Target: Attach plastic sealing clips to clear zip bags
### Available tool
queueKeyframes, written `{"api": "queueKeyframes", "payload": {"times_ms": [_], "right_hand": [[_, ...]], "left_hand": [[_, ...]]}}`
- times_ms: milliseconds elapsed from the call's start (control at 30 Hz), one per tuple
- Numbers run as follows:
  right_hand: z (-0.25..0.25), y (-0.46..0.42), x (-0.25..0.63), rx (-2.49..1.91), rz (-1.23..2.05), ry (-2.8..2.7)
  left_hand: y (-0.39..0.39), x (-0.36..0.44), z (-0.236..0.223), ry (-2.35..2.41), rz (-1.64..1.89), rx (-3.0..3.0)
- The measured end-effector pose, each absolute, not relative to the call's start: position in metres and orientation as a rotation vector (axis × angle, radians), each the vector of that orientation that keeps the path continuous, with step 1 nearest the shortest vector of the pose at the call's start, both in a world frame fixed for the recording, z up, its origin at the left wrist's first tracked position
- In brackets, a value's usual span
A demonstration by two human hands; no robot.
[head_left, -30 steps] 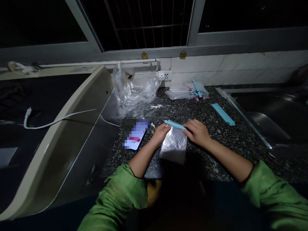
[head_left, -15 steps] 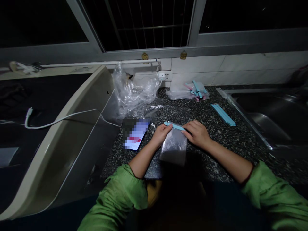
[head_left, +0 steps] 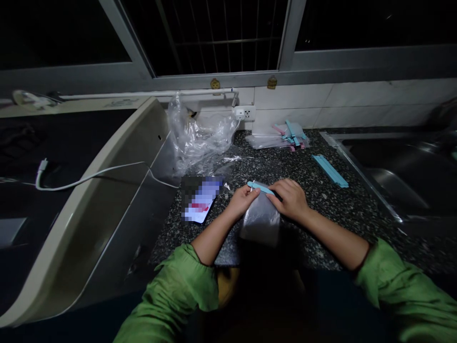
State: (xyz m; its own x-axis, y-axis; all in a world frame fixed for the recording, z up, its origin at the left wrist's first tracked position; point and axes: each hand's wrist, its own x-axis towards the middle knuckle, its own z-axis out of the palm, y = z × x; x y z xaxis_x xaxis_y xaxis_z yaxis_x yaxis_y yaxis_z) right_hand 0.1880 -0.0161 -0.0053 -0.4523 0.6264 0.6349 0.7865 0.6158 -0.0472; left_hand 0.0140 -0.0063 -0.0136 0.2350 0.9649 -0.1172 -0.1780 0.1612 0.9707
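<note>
A light-blue bag clip [head_left: 261, 187] lies across the top of a clear plastic bag [head_left: 261, 221], which hangs down toward the counter's front edge. My left hand [head_left: 243, 200] pinches the clip's left end, thumb on top. At the other end, my right hand [head_left: 290, 198] is closed on the clip with its thumb and fingers. Whether the clip is fully fastened cannot be made out. Beyond my right hand, several more blue clips [head_left: 330, 170] rest side by side on the counter.
A phone [head_left: 203, 202] with a lit screen lies left of my hands. Crumpled clear plastic [head_left: 203, 136] stands behind it, beside a beige-edged appliance [head_left: 117, 176] and a white cable [head_left: 96, 175]. Bagged pink and blue clips [head_left: 293, 135] lie near the wall. A sink [head_left: 396, 183] is at right.
My left hand has shifted slightly right along the clip, and my right hand slightly left, so they are closer together. The bag has moved a little to the right.
</note>
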Motion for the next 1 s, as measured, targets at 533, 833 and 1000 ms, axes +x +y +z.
{"api": "queueKeyframes", "payload": {"times_ms": [533,833,1000], "right_hand": [[-0.008,-0.015,0.193,-1.053,-0.323,-2.246],[-0.008,-0.015,0.192,-1.011,-0.222,-2.203],[-0.009,-0.013,0.192,-0.988,-0.202,-2.195]], "left_hand": [[0.001,0.008,-0.025,0.936,1.101,0.976],[-0.004,0.010,-0.016,0.912,1.098,0.945],[-0.005,0.012,-0.016,0.918,1.114,0.904]]}}
